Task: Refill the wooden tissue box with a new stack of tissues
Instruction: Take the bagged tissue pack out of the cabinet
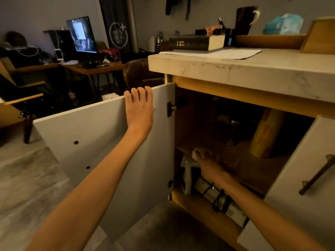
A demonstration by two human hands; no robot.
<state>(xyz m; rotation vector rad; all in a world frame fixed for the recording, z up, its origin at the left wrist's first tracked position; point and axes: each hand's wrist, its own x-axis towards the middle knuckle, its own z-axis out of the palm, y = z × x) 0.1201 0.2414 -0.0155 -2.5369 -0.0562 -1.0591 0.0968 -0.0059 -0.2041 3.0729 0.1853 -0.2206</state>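
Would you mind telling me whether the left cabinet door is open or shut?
Open. The cabinet door stands swung outward, the left hand gripping its top edge, and the right hand reaches onto the shelf inside.

A: Pose of left hand (pixel 139 107)?
B: Raised on a straight, outstretched arm; palm flat against door (pixel 94 134), four fingers hooked over its top edge.
A: And of right hand (pixel 208 164)?
B: Lower, reaching forward and down, back upward, wrist straight; fingers spread, tips at pale bundle (pixel 195 153). Grip not discernible in dim light.
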